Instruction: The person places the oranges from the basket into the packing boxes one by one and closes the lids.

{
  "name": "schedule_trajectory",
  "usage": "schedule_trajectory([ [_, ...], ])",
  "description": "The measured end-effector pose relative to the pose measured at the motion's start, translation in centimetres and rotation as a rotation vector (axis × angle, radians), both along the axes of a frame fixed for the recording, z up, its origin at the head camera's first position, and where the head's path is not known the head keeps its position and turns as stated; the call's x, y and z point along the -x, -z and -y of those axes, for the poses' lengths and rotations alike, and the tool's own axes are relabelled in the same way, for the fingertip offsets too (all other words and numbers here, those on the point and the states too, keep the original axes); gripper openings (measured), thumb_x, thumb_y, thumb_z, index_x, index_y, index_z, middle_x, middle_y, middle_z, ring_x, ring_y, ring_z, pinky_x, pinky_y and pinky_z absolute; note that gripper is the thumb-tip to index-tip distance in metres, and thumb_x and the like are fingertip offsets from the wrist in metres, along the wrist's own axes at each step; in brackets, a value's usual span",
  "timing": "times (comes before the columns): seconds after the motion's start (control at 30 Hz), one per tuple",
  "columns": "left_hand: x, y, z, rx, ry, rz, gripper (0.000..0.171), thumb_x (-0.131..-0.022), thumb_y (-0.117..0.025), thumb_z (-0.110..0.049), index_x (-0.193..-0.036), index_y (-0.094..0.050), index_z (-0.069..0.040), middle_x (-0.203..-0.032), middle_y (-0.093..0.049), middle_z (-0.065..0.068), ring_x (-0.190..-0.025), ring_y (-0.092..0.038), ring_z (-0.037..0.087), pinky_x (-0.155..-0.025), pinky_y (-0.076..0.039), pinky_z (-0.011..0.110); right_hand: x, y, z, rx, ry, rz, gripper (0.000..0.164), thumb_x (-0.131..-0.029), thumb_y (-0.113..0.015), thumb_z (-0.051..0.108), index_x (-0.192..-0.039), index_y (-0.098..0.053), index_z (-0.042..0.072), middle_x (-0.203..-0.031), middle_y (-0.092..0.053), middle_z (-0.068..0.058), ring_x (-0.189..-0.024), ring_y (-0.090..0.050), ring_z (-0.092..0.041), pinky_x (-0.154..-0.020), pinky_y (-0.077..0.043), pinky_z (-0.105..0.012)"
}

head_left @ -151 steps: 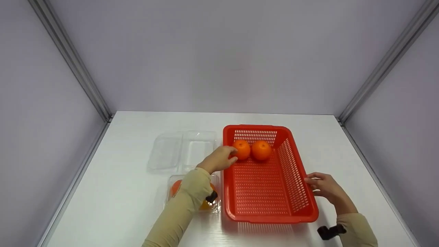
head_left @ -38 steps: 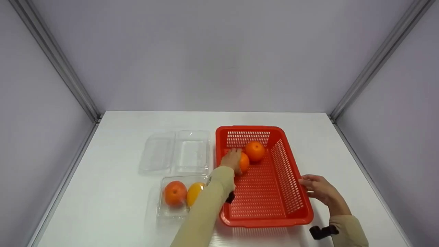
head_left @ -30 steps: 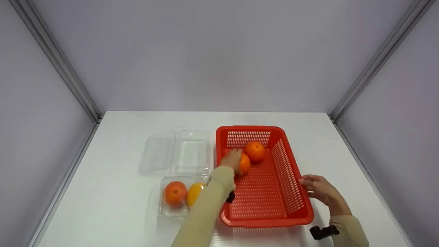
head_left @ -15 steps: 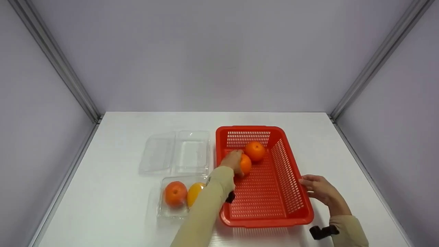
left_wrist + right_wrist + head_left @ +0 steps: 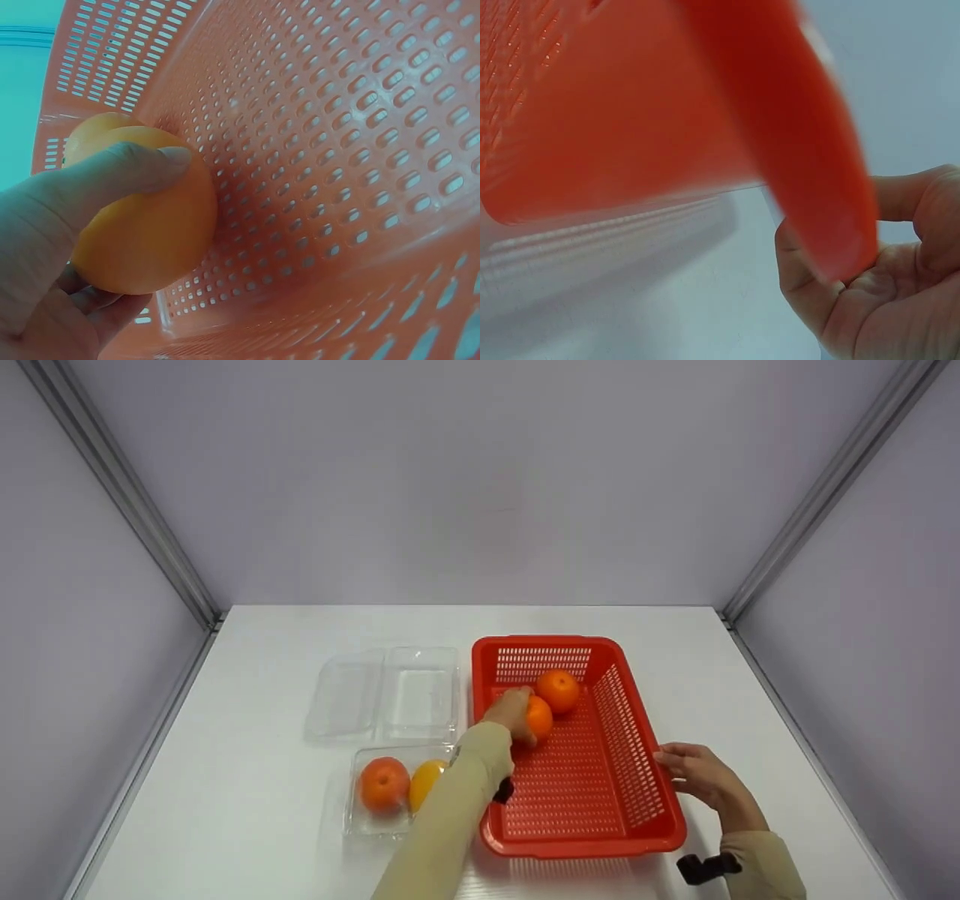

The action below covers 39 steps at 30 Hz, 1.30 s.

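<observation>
My left hand reaches over the left rim of a red plastic basket and grips an orange inside it. In the left wrist view the thumb lies across the top of that orange, with fingers curled beneath. A second orange sits just behind it, near the basket's back wall. At the basket's right side my right hand holds the rim. The right wrist view shows the thumb and fingers of that hand on either side of the red rim.
Left of the basket, a clear plastic box holds a reddish-orange fruit and a yellow one, partly hidden by the left sleeve. An open clear clamshell box lies behind it. Walls enclose the white table.
Since five seconds ago, the left hand and its orange have come nearer the front, away from the back wall. Over the last second the orange shifts slightly right. The right hand stays at the rim.
</observation>
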State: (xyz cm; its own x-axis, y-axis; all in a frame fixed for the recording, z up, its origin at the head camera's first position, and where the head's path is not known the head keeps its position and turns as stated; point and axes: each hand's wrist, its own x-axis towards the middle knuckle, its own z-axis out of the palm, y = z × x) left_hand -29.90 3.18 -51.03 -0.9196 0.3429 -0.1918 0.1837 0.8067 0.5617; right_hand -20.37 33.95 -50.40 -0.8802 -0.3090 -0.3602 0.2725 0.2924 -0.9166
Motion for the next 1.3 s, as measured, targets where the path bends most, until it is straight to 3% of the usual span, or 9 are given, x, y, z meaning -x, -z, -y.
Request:
schedule_trajectory([
  [0.4,-0.1,-2.0,-0.2,-0.064,-0.010,0.052,0.089,-0.066,-0.087,-0.010,-0.143,-0.042,-0.008,-0.145,-0.049,0.012,-0.132,-0.049,0.027,-0.115,-0.039,0.039,0.0,-0.1,0.1,-0.040,0.034,0.011,0.054,-0.099,-0.052,0.031,-0.131,-0.044,-0.012,-0.100,-0.069,0.006,-0.092,-0.068,-0.011,-0.082,-0.058,-0.031],
  [0.83,0.4,-2.5,0.1,-0.056,0.017,0.020,0.089,-0.068,-0.087,-0.015,-0.144,-0.041,-0.009,-0.142,-0.051,0.011,-0.130,-0.050,0.027,-0.112,-0.041,0.040,0.0,-0.2,0.2,-0.016,0.039,0.021,0.049,-0.099,-0.052,0.030,-0.128,-0.047,-0.009,-0.098,-0.069,0.007,-0.091,-0.068,-0.010,-0.081,-0.058,-0.030],
  [1.3,0.4,-3.3,0.3,-0.085,0.021,0.033,0.087,-0.070,-0.085,-0.015,-0.145,-0.040,-0.010,-0.138,-0.054,0.011,-0.125,-0.053,0.026,-0.109,-0.044,0.040,0.0,0.0,0.3,-0.047,0.047,0.014,0.053,-0.098,-0.053,0.031,-0.129,-0.046,-0.012,-0.100,-0.070,0.005,-0.092,-0.067,-0.010,-0.082,-0.058,-0.030],
])
